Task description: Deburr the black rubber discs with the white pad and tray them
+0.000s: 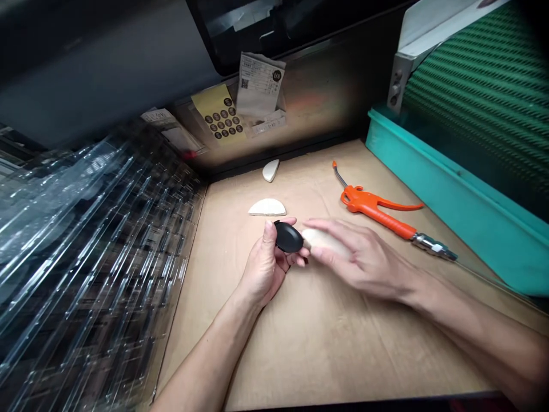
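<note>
My left hand (268, 263) grips a small black oval part (289, 237) with a smooth, slightly dished face, the thumb on its near-left edge. From the right, my right hand (364, 254) holds a pale cream pad (328, 244), rounded and soft-looking, between thumb and fingers. The pad's tip is close to the black part's right edge; whether they touch I cannot tell. Beyond my hands, a white half-round pad (267, 208) lies on the cardboard surface (317, 343). A smaller white wedge-shaped pad (270, 170) sits farther back.
An orange air blow gun (373, 209) with a metal hose fitting lies at the right. Behind it stands a teal bin (437, 200) beside a green ribbed belt (484, 80). Clear plastic trays (107, 257) fill the left. A yellow sticker sheet (221, 114) and paper label (260, 86) hang at the back.
</note>
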The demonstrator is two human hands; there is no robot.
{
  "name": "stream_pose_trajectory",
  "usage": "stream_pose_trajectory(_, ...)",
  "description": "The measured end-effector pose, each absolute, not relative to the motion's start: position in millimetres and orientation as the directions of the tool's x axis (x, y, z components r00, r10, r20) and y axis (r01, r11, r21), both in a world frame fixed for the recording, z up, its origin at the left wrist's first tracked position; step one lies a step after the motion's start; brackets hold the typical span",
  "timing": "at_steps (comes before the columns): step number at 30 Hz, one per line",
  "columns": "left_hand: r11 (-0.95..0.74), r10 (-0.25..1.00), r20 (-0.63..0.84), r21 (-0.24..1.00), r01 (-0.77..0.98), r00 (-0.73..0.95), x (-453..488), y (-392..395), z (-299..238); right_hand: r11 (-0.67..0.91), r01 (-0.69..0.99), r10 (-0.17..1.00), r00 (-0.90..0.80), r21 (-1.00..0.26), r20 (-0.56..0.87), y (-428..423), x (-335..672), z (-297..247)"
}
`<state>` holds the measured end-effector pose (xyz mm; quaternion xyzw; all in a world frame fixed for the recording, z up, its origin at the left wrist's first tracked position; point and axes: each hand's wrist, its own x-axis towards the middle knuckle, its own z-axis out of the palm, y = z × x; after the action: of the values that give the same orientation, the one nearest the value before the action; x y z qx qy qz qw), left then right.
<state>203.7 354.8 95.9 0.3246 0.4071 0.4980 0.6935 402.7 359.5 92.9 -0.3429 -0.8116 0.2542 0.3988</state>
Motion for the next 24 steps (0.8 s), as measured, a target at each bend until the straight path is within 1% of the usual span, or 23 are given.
stream_pose_trajectory(3, 0.344, 0.938, -0.282, 0.829, -0.442, 0.200, 205.6, 354.5, 98.6, 0.574, 0.528, 0.818, -0.334, -0.626, 0.469, 363.9, 407.4, 92.9)
stream_pose_trajectory(5, 0.369, 0.929, -0.307, 0.821, -0.436, 0.209, 206.6, 354.3, 99.4, 0.559, 0.573, 0.823, -0.299, -0.599, 0.483, 366.1, 408.5, 90.7)
stream_pose_trajectory(7, 0.402, 0.914, -0.330, 0.812, -0.423, 0.235, 207.6, 354.2, 99.4, 0.583, 0.566, 0.804, -0.297, -0.583, 0.516, 367.0, 408.3, 88.3)
stream_pose_trajectory(9, 0.428, 0.900, -0.341, 0.807, -0.407, 0.270, 208.5, 354.0, 99.2, 0.627, 0.540, 0.773, -0.340, -0.562, 0.535, 366.9, 407.6, 86.9)
stream_pose_trajectory(12, 0.437, 0.892, -0.338, 0.817, -0.377, 0.301, 209.0, 354.0, 98.9, 0.672, 0.482, 0.740, -0.419, -0.561, 0.526, 366.3, 407.4, 86.6)
stream_pose_trajectory(16, 0.473, 0.860, -0.350, 0.820, -0.323, 0.372, 206.9, 354.0, 99.0, 0.704, 0.415, 0.707, -0.482, -0.576, 0.517, 366.3, 407.7, 85.7)
stream_pose_trajectory(20, 0.504, 0.838, -0.365, 0.803, -0.319, 0.406, 204.6, 354.6, 97.8, 0.690, 0.441, 0.722, -0.483, -0.574, 0.496, 367.1, 406.9, 84.2)
stream_pose_trajectory(24, 0.505, 0.844, -0.381, 0.802, -0.319, 0.377, 204.5, 354.8, 96.5, 0.642, 0.416, 0.754, -0.496, -0.645, 0.431, 365.7, 405.8, 86.1)
